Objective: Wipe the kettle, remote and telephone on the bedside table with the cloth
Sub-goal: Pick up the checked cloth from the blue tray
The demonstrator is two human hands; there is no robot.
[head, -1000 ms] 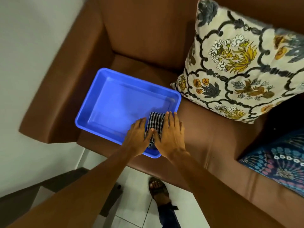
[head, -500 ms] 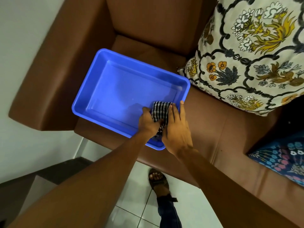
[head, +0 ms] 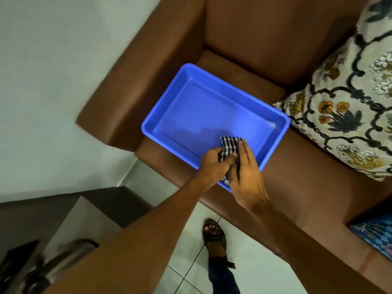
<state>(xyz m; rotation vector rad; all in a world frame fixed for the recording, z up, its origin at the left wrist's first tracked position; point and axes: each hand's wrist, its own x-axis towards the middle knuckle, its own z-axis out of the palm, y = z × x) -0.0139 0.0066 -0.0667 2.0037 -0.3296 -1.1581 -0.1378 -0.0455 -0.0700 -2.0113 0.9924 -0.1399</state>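
A black-and-white checked cloth (head: 230, 146) is held over the near right corner of a blue plastic tray (head: 186, 81) that sits on a brown sofa seat. My left hand (head: 214, 166) is curled around the cloth's left side. My right hand (head: 246, 172) presses flat against its right side, fingers straight. Part of the cloth pokes out below, between the two hands. At the lower left corner a blurred dark object with a handle, possibly the kettle (head: 42, 270), shows on a low surface. No remote or telephone is in view.
The brown sofa (head: 265, 39) fills the upper right, with a floral cushion (head: 350, 107) to the tray's right and a blue patterned one (head: 375, 236) at the right edge. A white wall is at the left. My sandalled foot (head: 213, 234) stands on white floor tiles.
The view has swung right and down, bringing the lower-left surface into sight. My left hand has closed more tightly on the cloth, and the cloth has lifted a little from the tray's corner.
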